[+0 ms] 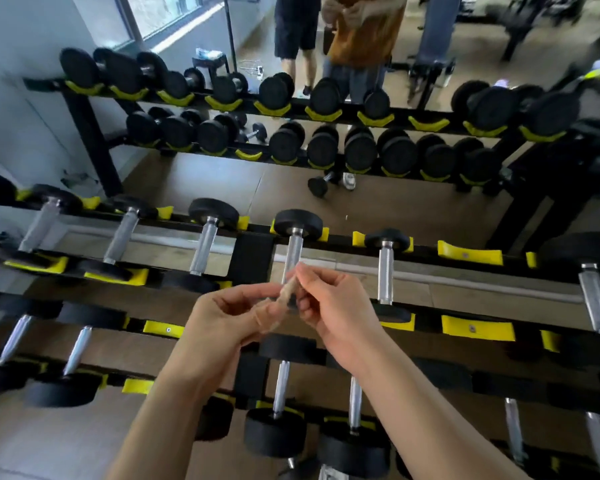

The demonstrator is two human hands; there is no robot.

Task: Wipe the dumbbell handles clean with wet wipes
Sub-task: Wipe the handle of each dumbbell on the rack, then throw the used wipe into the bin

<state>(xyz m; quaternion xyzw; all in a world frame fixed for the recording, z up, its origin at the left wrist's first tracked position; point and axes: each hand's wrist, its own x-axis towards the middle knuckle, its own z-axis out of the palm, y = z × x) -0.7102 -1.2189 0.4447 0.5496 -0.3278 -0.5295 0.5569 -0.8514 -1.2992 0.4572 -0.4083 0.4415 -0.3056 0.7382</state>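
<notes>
Head view: fingers (257,295) of the left hand (222,320) and of the right hand (336,306) pinch a twisted tan wet wipe (287,289) between them, held above the dumbbell rack (253,252). Just behind the wipe runs one steel dumbbell handle (293,252); whether the two touch is unclear. Other dumbbells (385,268) lie in yellow cradles (470,252) on either side. Beyond, a mirror (378,206) shows more racks and two standing people (364,36).
</notes>
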